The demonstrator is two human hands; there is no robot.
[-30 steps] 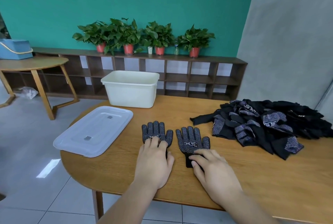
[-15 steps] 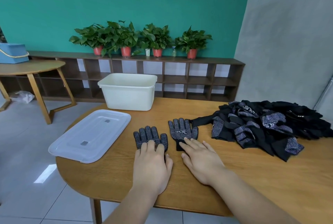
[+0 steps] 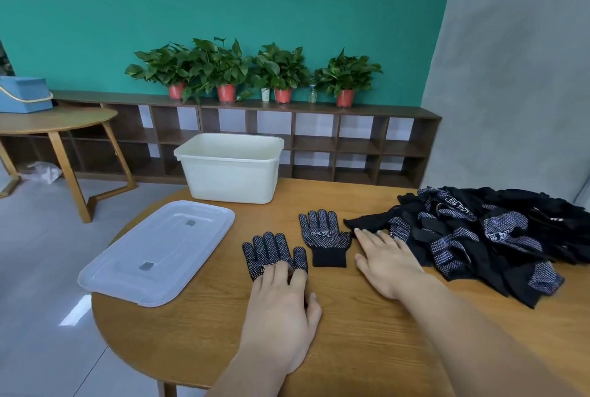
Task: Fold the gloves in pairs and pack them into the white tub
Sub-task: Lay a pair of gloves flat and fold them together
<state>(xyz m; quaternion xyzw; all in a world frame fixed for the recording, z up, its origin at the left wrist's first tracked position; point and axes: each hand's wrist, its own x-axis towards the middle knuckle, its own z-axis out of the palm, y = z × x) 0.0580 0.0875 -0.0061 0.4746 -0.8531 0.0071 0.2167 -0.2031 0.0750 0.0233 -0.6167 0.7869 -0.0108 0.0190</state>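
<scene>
Two black gloves with white grip dots lie flat, fingers pointing away, on the wooden table (image 3: 367, 342). My left hand (image 3: 281, 310) rests flat on the cuff end of the left glove (image 3: 271, 251), covering its lower part. The right glove (image 3: 324, 235) lies free beside it. My right hand (image 3: 388, 261) hovers or rests flat, fingers straight, just right of that glove, its fingertips at the edge of a pile of black gloves (image 3: 491, 233). The white tub (image 3: 230, 170) stands at the table's far edge; its inside is hidden from here.
The tub's translucent lid (image 3: 156, 253) lies on the table's left side, overhanging the edge. Behind are a low brown shelf (image 3: 319, 141) with several potted plants, a second wooden table (image 3: 57, 122) with a blue box, and a grey curtain at right.
My right hand has come off the right glove and moved right to the edge of the pile. That glove now lies farther away than before. My left hand stays on the left glove.
</scene>
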